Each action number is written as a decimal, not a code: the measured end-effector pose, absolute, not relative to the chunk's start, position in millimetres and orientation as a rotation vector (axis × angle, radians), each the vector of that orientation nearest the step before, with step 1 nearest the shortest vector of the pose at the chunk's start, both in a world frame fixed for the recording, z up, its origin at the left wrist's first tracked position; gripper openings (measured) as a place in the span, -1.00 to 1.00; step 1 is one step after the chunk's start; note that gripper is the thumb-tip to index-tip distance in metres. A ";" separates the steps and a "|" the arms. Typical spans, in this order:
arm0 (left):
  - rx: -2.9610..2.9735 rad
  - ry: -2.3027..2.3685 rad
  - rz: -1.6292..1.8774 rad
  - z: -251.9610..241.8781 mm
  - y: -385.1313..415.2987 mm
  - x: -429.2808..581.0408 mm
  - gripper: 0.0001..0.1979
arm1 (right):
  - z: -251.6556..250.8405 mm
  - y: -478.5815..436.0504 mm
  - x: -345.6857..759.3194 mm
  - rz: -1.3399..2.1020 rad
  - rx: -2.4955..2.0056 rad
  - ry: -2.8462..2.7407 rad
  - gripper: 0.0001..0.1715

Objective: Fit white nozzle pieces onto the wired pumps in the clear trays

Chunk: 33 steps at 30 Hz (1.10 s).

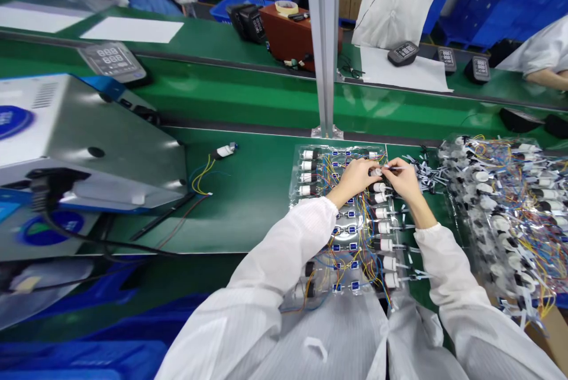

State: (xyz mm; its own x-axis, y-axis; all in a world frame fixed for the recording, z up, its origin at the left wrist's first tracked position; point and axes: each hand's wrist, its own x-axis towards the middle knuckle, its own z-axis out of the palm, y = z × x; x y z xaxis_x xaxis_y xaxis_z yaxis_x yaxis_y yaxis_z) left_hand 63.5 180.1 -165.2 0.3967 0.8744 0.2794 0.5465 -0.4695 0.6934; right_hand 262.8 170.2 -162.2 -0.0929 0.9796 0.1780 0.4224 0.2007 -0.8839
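A clear plastic tray (346,232) holds rows of small white-and-black cylindrical motors (384,212) with coloured wires and small blue parts between them. My left hand (356,177) is closed over the tray's far right part, its fingertips on one white motor (376,172). Beside it my right hand (403,180) pinches a thin pale strip (392,167) at that motor's end. Similar strips stick out to the right from the nearer motors. To the right of my right hand lies a loose pile of short white and black strips (428,174).
More trays heaped with wired motors (501,214) stand at the right. A large metal machine (119,143) with a black cable occupies the left. One loose motor (223,151) lies near it. A metal post (325,42) rises behind the tray. Co-workers in white stand across the bench.
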 end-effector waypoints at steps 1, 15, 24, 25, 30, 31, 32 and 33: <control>2.153 1.210 0.875 -165.6 180.3 63.8 -0.71 | -162.0 170.2 262.0 0.834 -1.348 -1.673 -0.73; 2.135 1.225 0.854 -169.8 184.0 65.7 -0.69 | -160.9 177.7 263.2 0.865 -1.330 -1.762 -0.74; 2.123 1.177 0.892 -170.4 186.2 65.2 -0.76 | -145.5 189.7 263.3 0.752 -1.270 -2.011 -0.88; 2.122 1.174 0.889 -170.2 186.1 65.2 -0.76 | -144.9 191.2 262.7 0.739 -1.276 -2.015 -0.88; 2.237 1.161 0.837 -166.0 180.6 62.7 -0.67 | -153.6 188.5 264.0 0.941 -1.320 -1.811 -0.81; 2.272 1.160 0.834 -164.3 179.1 61.6 -0.66 | -156.8 185.3 265.1 0.961 -1.330 -1.753 -0.77; 2.299 1.166 0.838 -162.3 177.7 60.4 -0.67 | -159.7 181.5 266.4 0.963 -1.340 -1.706 -0.75; 2.316 1.178 0.845 -160.1 176.6 59.2 -0.70 | -161.6 177.2 267.9 0.959 -1.347 -1.675 -0.75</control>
State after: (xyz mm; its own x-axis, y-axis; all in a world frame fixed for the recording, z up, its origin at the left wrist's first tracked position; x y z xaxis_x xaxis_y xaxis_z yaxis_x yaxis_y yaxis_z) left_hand 59.2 176.6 -160.1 0.4602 0.8236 0.3314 0.5777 -0.5613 0.5927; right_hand 267.9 177.2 -161.6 -0.1469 0.9834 0.1065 0.4058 0.1581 -0.9002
